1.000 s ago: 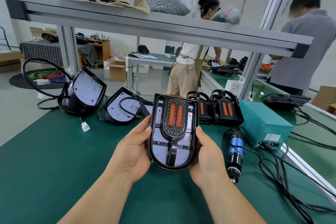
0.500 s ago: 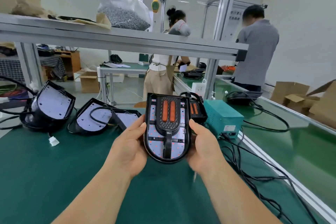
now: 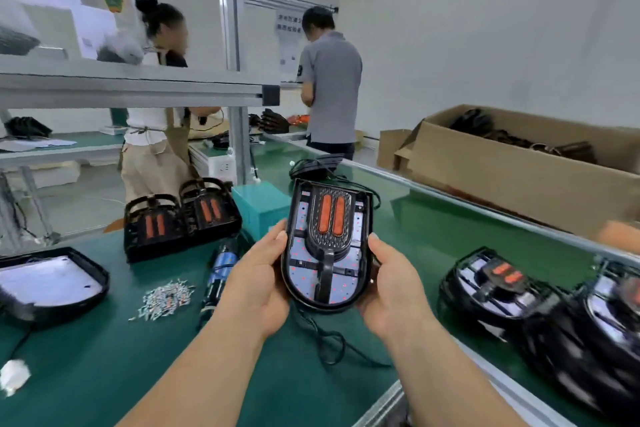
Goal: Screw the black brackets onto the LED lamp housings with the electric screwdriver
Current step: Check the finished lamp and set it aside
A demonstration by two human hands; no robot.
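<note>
Holding the LED lamp housing (image 3: 346, 284) up above the green worktop (image 3: 86, 374) between both hands, I have its open face turned toward me and its rounded end down. My left hand (image 3: 258, 277) grips the left edge, thumb curled onto the rim and fingers behind it. My right hand (image 3: 391, 284) grips the right edge the same way. The black bracket (image 3: 329, 246) sits inside the housing over the white LED board. It has two orange strips side by side in its upper part and a stem running down the middle toward the rounded end. A black cable (image 3: 332, 347) hangs from under the housing and loops on the worktop. The electric screwdriver (image 3: 220, 274) lies on the worktop just left of my left hand, untouched, and a heap of small screws (image 3: 166, 298) lies just left of it. Behind the screwdriver stand more housings with brackets (image 3: 180, 222), with a teal box (image 3: 258, 204) beside them. An open housing (image 3: 52, 282) showing only its white board lies at the far left. To my right, blurred housings (image 3: 498, 284) rest on a second green surface in front of a cardboard box (image 3: 502, 177). Two people (image 3: 329, 80) stand at the benches beyond.
</note>
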